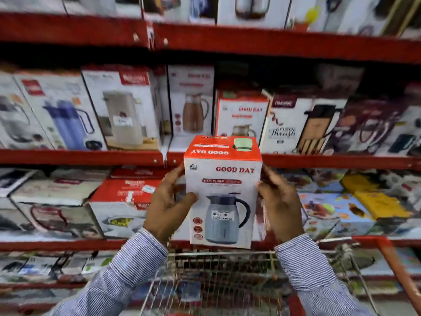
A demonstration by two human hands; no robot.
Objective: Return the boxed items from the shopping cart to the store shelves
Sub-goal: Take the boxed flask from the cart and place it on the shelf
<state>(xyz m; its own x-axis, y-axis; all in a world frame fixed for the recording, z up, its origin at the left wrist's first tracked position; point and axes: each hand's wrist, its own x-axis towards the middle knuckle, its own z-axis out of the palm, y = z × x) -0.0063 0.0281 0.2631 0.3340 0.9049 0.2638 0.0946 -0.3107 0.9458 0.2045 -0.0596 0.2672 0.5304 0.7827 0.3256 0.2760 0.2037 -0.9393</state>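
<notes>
I hold a white and red "GOOD DAY" box (224, 190) upright in front of me, above the wire shopping cart (218, 277). It shows a grey jug with a dark handle. My left hand (167, 206) grips its left side and my right hand (279, 204) grips its right side. The box is level with the edge of the middle red shelf (91, 157). Behind it, on that shelf, stand two similar "GOOD DAY" boxes (242, 115).
Red shelves hold rows of boxed flasks and jugs on several levels. A tall white box (123, 106) with a steel flask stands left of centre. Lower shelf boxes (124, 206) sit behind my left hand. The cart's red rim (396, 270) runs along the right.
</notes>
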